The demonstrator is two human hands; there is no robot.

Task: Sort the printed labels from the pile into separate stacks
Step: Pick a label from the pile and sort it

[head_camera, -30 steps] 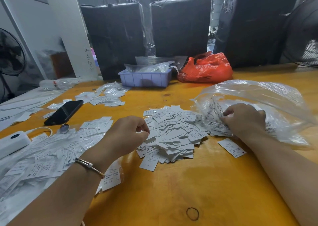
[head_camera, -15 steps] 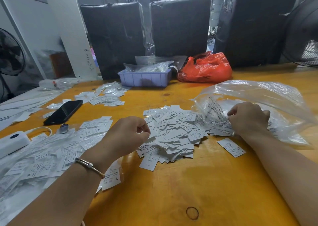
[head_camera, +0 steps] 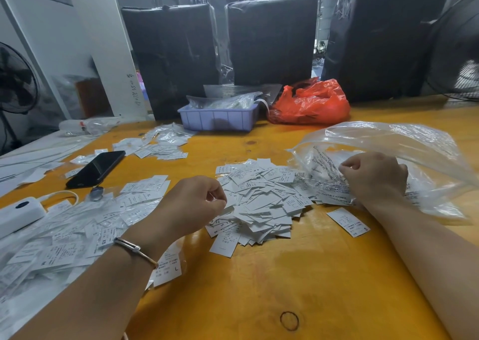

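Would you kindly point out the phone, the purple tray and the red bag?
phone point(head_camera: 97, 168): head view, middle of its dark screen.
purple tray point(head_camera: 217, 119): head view, front wall.
red bag point(head_camera: 312, 103): head view, crumpled middle.

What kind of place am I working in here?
Probably a garment warehouse or packing workshop: a wooden worktable strewn with size labels, big black-wrapped bales behind it, and an industrial fan.

table point(head_camera: 259, 288) | labels pile point(head_camera: 261, 197) | phone point(head_camera: 97, 168) | tray point(head_camera: 219, 118) | red bag point(head_camera: 311, 103)
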